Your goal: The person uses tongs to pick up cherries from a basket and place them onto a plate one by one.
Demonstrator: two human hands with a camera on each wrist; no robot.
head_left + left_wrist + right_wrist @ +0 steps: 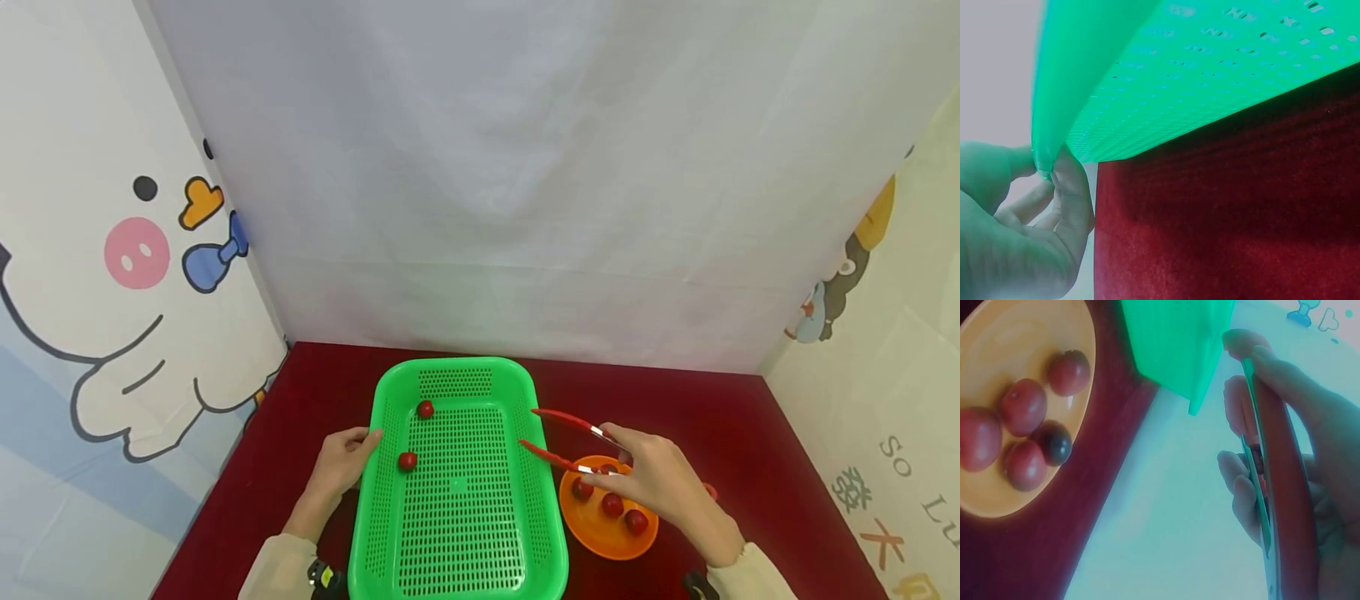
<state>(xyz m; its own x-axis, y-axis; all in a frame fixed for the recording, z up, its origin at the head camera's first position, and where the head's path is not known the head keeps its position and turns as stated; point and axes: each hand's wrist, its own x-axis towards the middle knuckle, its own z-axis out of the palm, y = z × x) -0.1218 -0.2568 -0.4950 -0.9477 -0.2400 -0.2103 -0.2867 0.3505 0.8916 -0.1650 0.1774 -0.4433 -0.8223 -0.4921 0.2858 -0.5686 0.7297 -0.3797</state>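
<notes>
My left hand [341,462] pinches the left rim of a green perforated basket [555,546] between thumb and fingers, as the left wrist view also shows. Two cherry tomatoes, one [425,409] behind the other [407,462], lie toward the basket's left side. In my right hand [660,479] is a pair of tongs [551,457] with red tips, held over the basket's right rim. The tips stand spread apart with nothing between them. Below that hand sits an orange plate [600,537] bearing several cherry tomatoes [1024,407], one of them dark.
A dark red cloth [738,450] covers the table under basket and plate. Behind it hangs a pale curtain [510,208]. Cartoon-printed panels stand at the left [90,250] and right [862,400] edges.
</notes>
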